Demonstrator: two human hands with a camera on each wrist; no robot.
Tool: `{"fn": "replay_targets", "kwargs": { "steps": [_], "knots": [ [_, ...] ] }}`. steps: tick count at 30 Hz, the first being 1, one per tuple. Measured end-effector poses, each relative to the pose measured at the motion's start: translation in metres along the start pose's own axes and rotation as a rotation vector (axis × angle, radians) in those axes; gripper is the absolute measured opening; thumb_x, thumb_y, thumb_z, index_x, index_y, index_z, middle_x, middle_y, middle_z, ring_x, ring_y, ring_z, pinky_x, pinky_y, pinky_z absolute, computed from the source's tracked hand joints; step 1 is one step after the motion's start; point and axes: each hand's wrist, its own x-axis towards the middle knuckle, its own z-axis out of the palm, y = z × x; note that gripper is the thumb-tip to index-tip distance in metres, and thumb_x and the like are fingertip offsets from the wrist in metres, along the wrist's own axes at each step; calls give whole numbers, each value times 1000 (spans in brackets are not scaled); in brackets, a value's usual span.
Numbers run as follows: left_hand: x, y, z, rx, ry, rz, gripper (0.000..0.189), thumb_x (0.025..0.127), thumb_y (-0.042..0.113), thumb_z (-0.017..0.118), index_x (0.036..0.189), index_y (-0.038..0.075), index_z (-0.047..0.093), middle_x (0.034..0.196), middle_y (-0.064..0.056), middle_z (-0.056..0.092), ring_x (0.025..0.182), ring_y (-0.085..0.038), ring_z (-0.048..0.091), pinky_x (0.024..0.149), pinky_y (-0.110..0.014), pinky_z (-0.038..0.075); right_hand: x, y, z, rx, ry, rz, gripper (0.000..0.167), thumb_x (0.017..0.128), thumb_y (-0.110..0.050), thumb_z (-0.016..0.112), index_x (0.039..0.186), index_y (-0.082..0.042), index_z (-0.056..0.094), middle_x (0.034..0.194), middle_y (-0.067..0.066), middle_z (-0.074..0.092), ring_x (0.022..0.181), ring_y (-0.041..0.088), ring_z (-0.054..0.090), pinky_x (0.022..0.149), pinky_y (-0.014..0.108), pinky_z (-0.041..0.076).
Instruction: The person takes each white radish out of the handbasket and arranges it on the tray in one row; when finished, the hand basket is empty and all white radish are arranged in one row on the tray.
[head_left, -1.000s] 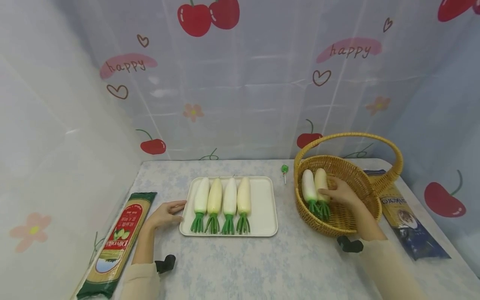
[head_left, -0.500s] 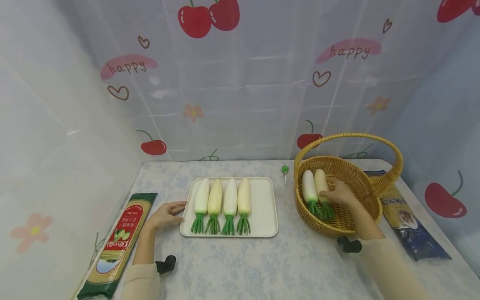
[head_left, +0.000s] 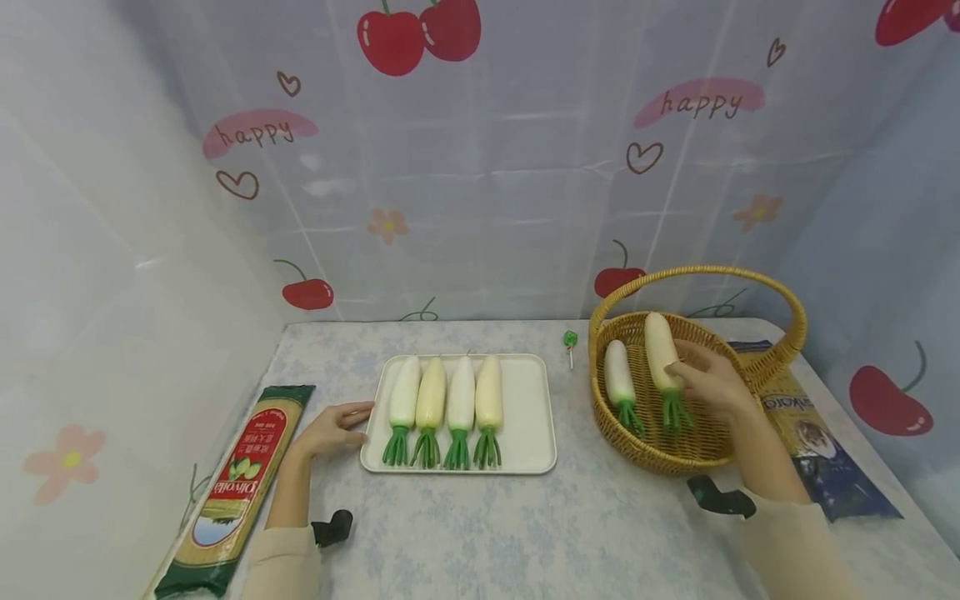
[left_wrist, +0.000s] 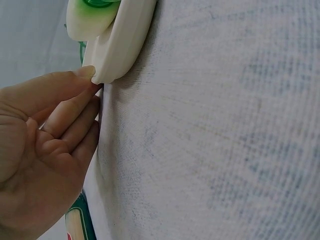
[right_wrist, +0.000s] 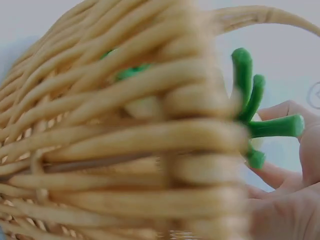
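In the head view my right hand [head_left: 708, 379] grips a cream-white radish [head_left: 662, 350] with green stalks, lifted within the wicker basket [head_left: 648, 454]. The right wrist view shows that radish's green stalks [right_wrist: 272, 126] beside the hand, with the basket's woven wall covering much of it. A second white radish [head_left: 618, 371] lies in the basket on the left. My left hand [head_left: 333, 429] is at the left edge of the white tray [head_left: 528, 417]; the left wrist view shows thumb and finger pinching the tray's rim [left_wrist: 102, 75]. Several radishes [head_left: 460, 392] lie side by side on the tray, stalks toward me.
A long spaghetti pack [head_left: 236, 492] lies left of my left arm. Under and beyond the basket's right side is a gold and blue packet [head_left: 817, 450]. A green lollipop [head_left: 571, 342] lies between tray and basket. The basket's tall handle [head_left: 701, 269] arches over its opening.
My right hand has lifted the cream-white radish off its place beside the other one and moved it right and up. The left hand and tray have stayed put.
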Motion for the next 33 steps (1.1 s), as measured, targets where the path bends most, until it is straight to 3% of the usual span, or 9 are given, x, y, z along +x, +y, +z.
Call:
{"fn": "replay_targets", "kwargs": {
  "steps": [8,16,21,25,33],
  "knots": [
    [0,-1,0,33,17,-11,63,81,-4,67,136,-15,38,136,-32,40,127,-44,38,83,-19,48,-27,-14,2,58,33,-32,72,96,-32,52,152,-6,14,138,29,35,87,-4,55,75,22,51],
    [0,0,0,13,18,-5,63,80,-5,66,136,-16,38,136,-33,39,127,-45,37,82,-19,48,-53,-24,20,130,8,-74,66,96,-28,54,151,-11,21,134,25,42,92,-5,57,78,21,50],
    [-1,0,-1,7,26,-26,63,79,-6,66,136,-15,38,136,-32,40,127,-45,38,82,-17,47,-67,-34,42,239,-39,-103,61,96,-20,55,149,-8,27,126,19,48,94,4,62,77,26,53],
    [0,1,0,16,35,-22,64,79,-6,67,135,-15,39,135,-33,41,127,-45,38,83,-18,47,-75,-43,67,274,-90,-141,61,94,-14,56,147,-3,27,130,30,44,97,7,61,78,27,53],
    [0,-2,0,15,15,-4,63,80,-5,67,135,-16,38,136,-33,39,127,-46,38,85,-21,48,-76,-44,117,341,-241,-185,65,92,-11,58,147,0,25,127,32,49,100,16,62,82,35,51]
  ]
}}
